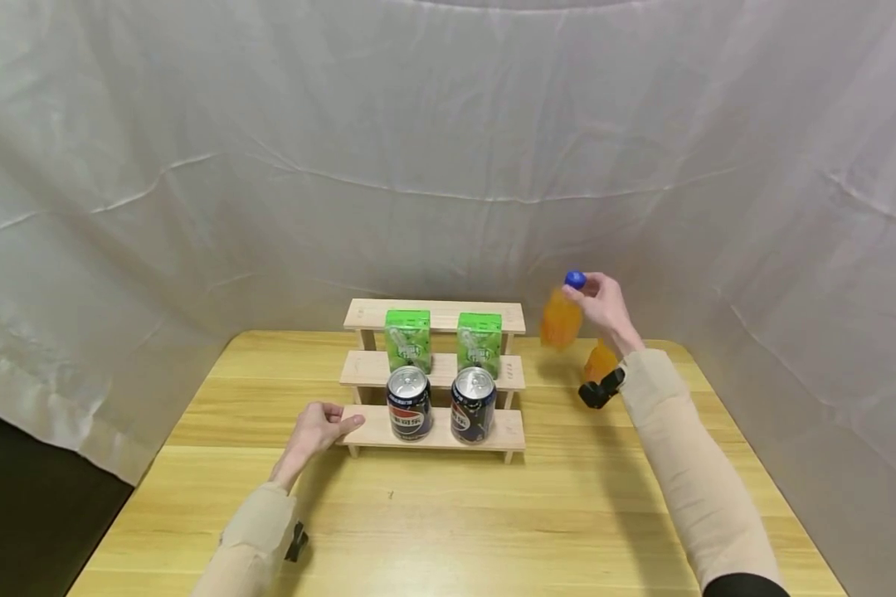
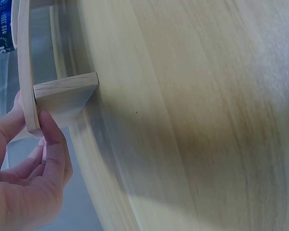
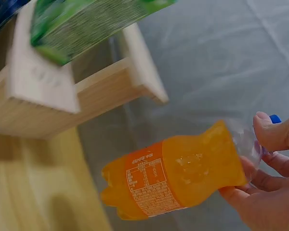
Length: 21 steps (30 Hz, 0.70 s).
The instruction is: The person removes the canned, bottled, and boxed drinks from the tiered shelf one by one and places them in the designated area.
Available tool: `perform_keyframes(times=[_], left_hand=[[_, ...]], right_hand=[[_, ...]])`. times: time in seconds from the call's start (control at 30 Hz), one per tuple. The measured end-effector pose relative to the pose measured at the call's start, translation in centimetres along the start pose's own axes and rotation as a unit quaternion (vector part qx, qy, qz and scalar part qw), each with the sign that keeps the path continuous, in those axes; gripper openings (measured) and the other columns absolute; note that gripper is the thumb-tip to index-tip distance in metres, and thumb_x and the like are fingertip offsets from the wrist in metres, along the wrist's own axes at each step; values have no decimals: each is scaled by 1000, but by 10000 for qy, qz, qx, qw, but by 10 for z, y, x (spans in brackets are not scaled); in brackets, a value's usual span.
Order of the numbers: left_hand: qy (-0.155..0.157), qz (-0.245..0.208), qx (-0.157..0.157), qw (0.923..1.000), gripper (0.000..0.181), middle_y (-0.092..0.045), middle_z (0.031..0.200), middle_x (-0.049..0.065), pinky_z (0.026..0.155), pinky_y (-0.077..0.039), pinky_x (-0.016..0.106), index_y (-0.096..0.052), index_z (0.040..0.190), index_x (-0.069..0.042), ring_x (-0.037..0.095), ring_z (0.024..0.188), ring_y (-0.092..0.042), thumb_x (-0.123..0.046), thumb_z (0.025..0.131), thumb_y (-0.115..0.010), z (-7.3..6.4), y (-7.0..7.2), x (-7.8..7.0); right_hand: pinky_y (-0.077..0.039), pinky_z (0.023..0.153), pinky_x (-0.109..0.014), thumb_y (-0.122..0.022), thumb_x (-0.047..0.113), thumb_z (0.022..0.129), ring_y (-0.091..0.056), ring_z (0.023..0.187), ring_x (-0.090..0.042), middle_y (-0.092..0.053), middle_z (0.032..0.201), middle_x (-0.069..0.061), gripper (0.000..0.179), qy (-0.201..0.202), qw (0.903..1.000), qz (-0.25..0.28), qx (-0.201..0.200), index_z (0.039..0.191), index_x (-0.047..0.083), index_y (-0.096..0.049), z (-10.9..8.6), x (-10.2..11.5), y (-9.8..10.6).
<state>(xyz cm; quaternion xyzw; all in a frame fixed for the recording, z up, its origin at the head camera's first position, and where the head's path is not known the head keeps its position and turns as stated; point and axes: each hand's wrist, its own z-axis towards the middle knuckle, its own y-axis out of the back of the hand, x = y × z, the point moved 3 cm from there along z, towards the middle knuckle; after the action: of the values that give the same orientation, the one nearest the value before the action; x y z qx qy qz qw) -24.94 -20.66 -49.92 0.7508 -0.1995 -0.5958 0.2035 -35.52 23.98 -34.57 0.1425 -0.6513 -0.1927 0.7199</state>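
My right hand pinches the neck of an orange drink bottle just below its blue cap. The bottle hangs tilted in the air, to the right of a three-step wooden rack. With thumb and fingers my left hand grips the left end of the rack's lowest shelf. Two dark blue cola cans stand on that lowest shelf. On the middle shelf are two green drink cartons. The top shelf carries nothing.
A second orange bottle stands on the wooden table at the right, partly hidden behind the right wrist and its black strap mount. Grey cloth hangs behind the table and along its sides.
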Motion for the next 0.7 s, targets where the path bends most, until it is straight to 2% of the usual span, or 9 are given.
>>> perform_keyframes(times=[0.2, 0.33, 0.5, 0.7], left_hand=[[-10, 40, 29, 10000, 39, -68, 74, 5, 62, -57, 29, -69, 106, 9, 10, 62, -57, -26, 90, -77, 0, 0, 1], [5, 50, 17, 10000, 39, -66, 72, 3, 59, -55, 26, -69, 105, 8, 9, 61, -56, -27, 90, -77, 1, 0, 1], [56, 35, 5, 10000, 36, -65, 70, 1, 56, -50, 22, -70, 102, 6, 9, 60, -54, -27, 90, -77, 1, 0, 1], [39, 41, -22, 10000, 39, -68, 74, 5, 60, -54, 26, -69, 107, 8, 10, 62, -56, -27, 90, -77, 0, 0, 1]], right_hand=[[-41, 117, -52, -58, 19, 102, -47, 134, -45, -47, 143, -35, 57, -404, 9991, 38, 95, 145, -13, -38, -5, -35, -14], [-39, 119, -53, -59, 18, 102, -45, 136, -46, -47, 144, -35, 58, -592, 9981, 35, 185, 145, -14, -36, -7, -51, -21], [-38, 120, -53, -59, 19, 102, -46, 137, -46, -48, 145, -34, 58, -824, 9963, -80, 227, 146, -11, -37, -10, -63, -27], [-38, 120, -53, -59, 15, 102, -45, 137, -45, -46, 146, -33, 57, -921, 9953, 148, 253, 146, -12, -36, -12, -70, -33]])
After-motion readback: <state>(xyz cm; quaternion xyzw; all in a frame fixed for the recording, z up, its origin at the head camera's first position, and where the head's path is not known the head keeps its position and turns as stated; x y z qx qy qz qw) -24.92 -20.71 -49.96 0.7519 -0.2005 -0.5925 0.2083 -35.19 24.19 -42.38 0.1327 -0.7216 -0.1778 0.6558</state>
